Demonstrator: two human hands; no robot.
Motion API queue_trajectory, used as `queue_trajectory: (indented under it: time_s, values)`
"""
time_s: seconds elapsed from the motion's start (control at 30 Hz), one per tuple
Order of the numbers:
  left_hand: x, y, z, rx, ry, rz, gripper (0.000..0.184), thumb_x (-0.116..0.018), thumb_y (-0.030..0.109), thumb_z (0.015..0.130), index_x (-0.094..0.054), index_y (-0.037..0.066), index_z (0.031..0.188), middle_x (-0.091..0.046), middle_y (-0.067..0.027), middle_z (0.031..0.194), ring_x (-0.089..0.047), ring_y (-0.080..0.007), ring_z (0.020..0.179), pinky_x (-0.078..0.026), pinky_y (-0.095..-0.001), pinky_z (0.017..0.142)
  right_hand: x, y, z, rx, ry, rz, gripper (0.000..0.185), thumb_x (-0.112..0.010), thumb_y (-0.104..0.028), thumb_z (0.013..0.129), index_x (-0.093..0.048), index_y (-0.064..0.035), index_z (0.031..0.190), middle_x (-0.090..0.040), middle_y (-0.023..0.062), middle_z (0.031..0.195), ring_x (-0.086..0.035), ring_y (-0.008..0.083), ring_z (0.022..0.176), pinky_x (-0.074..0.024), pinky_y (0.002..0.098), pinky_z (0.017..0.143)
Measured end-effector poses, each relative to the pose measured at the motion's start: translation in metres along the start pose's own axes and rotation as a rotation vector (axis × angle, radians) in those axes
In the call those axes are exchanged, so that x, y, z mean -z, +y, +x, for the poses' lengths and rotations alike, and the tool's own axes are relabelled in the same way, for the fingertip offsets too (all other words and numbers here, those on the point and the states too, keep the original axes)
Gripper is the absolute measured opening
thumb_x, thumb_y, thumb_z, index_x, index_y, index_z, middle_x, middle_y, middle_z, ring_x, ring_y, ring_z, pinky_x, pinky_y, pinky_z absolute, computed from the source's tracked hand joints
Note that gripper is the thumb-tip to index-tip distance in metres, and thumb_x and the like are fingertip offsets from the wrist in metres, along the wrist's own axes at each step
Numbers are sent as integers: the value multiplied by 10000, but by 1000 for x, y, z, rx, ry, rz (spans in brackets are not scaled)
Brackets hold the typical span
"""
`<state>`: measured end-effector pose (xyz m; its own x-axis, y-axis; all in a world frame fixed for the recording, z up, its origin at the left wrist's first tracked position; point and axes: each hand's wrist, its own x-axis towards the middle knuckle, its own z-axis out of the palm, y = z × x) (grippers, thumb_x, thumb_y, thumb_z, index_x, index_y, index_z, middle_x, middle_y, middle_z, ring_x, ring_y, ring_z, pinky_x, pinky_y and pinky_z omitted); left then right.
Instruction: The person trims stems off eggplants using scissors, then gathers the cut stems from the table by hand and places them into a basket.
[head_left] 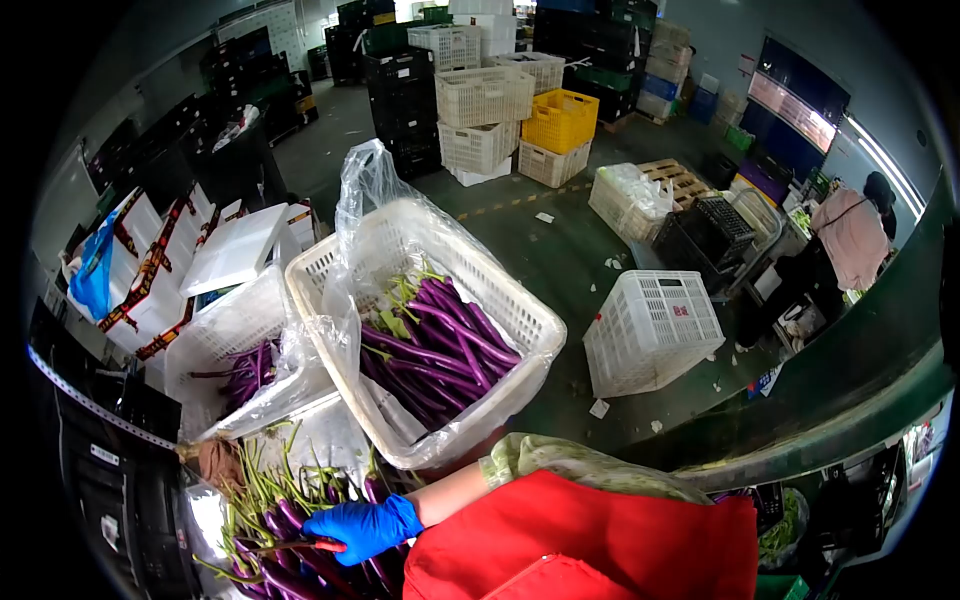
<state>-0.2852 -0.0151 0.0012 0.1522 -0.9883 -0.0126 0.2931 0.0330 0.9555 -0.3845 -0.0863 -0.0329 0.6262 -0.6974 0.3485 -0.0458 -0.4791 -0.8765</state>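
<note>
My right hand (362, 530), in a blue glove, reaches in from the lower right over a heap of long purple eggplants (285, 575) with green stems. Its fingers are closed around a small red-handled tool (326, 545). A thin, dark part of the tool points left across the stems; whether it is a knife or scissors I cannot make out. Just beyond the hand, a white plastic crate (545, 330) lined with clear film holds more eggplants (450, 340). My left hand is out of view.
A lower crate with eggplants (250, 375) and white foam boxes (235, 250) stand at left. An upturned white crate (655, 330) sits on the floor at right. Stacked crates (485, 95) rise behind. A person in a pink top (850, 235) bends at far right.
</note>
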Motion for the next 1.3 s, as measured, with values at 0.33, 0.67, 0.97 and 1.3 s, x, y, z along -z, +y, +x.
queue_trajectory:
  time_s: [0.33, 0.67, 0.97, 1.3]
  values:
    - [5, 2, -9, -10, 45, 9, 966, -703, 163, 633, -212, 1, 1449, -320, -175, 1457, -306, -293, 1353, -244, -382, 1107, -4, 8, 6, 4, -104, 172, 266, -634, -175, 675, -480, -50, 852, -489, 91, 710, -504, 248, 651, -407, 369, 597]
    - [6, 6, -19, -30, 72, 11, 961, -696, 159, 636, -211, 1, 1450, -314, -172, 1461, -298, -291, 1359, -237, -382, 1110, -7, 9, 3, -96, -112, 68, 231, -632, -188, 669, -486, -88, 817, -504, 105, 691, -519, 299, 627, -405, 398, 571]
    - [23, 53, -68, 139, 46, -59, 867, -727, 105, 675, -290, 15, 1419, -386, -142, 1412, -363, -279, 1311, -292, -398, 1073, 0, -20, -8, -228, -188, 344, 461, -652, -124, 736, -502, -25, 1160, -555, 118, 970, -558, 192, 874, -462, 346, 762]
    - [49, 49, -101, 212, 296, 77, 943, -754, 43, 664, -234, 74, 1451, -407, -85, 1365, -414, -204, 1239, -367, -350, 1026, -28, -21, 13, -249, -479, 625, 246, -597, -56, 810, -527, -36, 1045, -567, 34, 954, -534, 115, 912, -440, 267, 816]
